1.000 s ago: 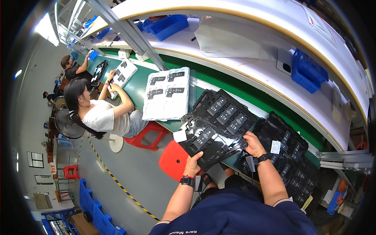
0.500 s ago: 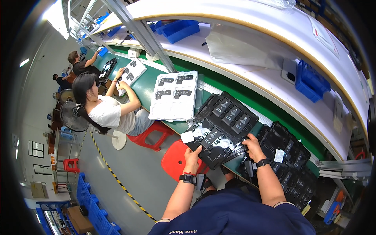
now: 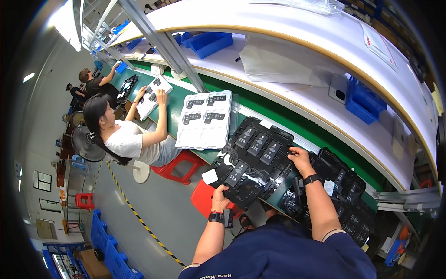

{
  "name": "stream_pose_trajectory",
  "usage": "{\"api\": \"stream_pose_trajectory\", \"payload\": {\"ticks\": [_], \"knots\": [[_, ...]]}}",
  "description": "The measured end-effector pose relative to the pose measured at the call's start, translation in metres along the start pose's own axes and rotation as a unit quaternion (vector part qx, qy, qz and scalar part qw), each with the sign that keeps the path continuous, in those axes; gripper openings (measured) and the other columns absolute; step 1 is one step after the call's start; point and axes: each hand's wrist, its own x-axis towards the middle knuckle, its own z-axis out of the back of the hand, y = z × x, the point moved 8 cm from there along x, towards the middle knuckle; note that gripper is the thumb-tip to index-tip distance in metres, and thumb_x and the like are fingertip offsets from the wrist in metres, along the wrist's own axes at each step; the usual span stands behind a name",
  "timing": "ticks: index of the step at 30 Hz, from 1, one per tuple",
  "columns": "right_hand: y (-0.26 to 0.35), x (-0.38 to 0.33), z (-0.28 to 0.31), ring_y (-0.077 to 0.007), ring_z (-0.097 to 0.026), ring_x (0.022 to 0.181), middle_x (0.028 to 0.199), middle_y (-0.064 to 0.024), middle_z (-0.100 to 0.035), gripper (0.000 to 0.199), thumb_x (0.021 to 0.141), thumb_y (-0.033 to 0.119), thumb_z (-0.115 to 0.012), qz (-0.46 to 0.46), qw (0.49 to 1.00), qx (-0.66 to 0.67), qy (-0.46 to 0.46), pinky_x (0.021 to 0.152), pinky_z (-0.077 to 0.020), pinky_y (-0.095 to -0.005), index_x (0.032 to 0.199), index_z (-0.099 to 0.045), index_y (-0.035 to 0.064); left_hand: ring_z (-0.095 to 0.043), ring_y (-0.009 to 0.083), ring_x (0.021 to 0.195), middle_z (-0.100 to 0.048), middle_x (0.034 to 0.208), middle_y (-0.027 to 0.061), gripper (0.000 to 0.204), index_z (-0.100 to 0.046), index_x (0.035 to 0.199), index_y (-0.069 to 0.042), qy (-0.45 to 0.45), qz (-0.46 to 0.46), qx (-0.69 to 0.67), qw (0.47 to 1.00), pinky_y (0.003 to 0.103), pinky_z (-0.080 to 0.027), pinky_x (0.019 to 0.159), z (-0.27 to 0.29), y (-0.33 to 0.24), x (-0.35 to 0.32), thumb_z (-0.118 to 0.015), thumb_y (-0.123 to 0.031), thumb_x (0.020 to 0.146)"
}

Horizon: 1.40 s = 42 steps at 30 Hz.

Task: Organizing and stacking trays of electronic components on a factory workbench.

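A black plastic tray (image 3: pixel 218 162) lies over the green bench top, its near corner jutting past the bench edge. Several flat black battery packs (image 3: pixel 257 145) sit in its pockets, with a single battery pack (image 3: pixel 236 174) nearer me. My left hand (image 3: pixel 219 199) is closed on the tray's near left edge, thumb on top. At the far right edge, my right hand (image 3: pixel 301 160) has its fingers closed on the rim. A small white paper (image 3: pixel 210 176) shows at the tray's left corner. More black trays (image 3: pixel 346 186) with similar packs lie to the right, beside my right forearm.
A white tray (image 3: pixel 188 132) with several black packs stands to the left on the green bench (image 3: pixel 174 109). Beyond it a co-worker (image 3: pixel 125 135) sits handling another white tray. A red stool (image 3: pixel 197 195) is below the bench edge; blue bins (image 3: pixel 364 102) occupy the shelf.
The black tray and both my hands have shifted left, and the tray now lies flatter. The glare on it has lessened. The co-worker's near hand has risen to their tray's edge.
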Motion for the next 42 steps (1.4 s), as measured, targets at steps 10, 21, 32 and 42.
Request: {"api": "stream_pose_trajectory", "payload": {"ticks": [10,21,32,42], "knots": [[-0.016,-0.055,-0.020,-0.0189,-0.056,0.084,0.097,-0.0128,-0.054,0.057,0.071,0.015,-0.072,-0.054,0.964,0.203,-0.165,0.072,-0.0465,-0.0293,0.112,-0.038,-0.0036,-0.057,0.0319,0.093,-0.058,0.101,0.0159,0.047,-0.051,0.107,0.006,0.004,-0.083,-0.043,0.996,0.043,-0.047,0.085,0.053,-0.025,-0.065,-0.045,0.005,0.060],[0.000,-0.070,-0.035,-0.0235,-0.058,0.084,0.096,-0.0164,-0.057,0.049,0.065,0.005,-0.073,-0.229,0.938,0.227,-0.129,0.073,-0.0477,-0.0311,0.103,-0.044,-0.0061,-0.058,0.0326,0.092,-0.058,0.103,0.0176,0.051,-0.050,0.110,0.006,-0.018,-0.141,-0.075,0.987,0.044,-0.047,0.084,0.088,-0.045,-0.129,-0.046,0.000,0.060],[0.078,-0.032,0.010,-0.0333,-0.034,0.118,0.124,-0.0226,-0.037,0.089,0.060,0.028,-0.077,-0.081,0.933,-0.281,-0.212,0.098,-0.0281,-0.0401,0.128,-0.028,-0.0022,-0.058,0.0326,0.093,-0.059,0.102,0.0171,0.050,-0.051,0.109,0.005,-0.058,-0.181,-0.123,0.974,0.043,-0.046,0.086,0.100,-0.043,-0.155,-0.046,-0.001,0.059],[0.156,-0.074,-0.110,-0.0160,-0.050,0.083,0.100,-0.0099,-0.050,0.051,0.077,0.023,-0.065,0.165,0.973,-0.036,0.158,0.071,-0.0447,-0.0263,0.123,-0.047,0.0077,-0.058,0.0327,0.093,-0.058,0.103,0.0182,0.049,-0.051,0.109,0.006,-0.057,-0.128,-0.106,0.984,0.044,-0.046,0.086,0.078,-0.024,-0.133,-0.048,0.001,0.060]]}}
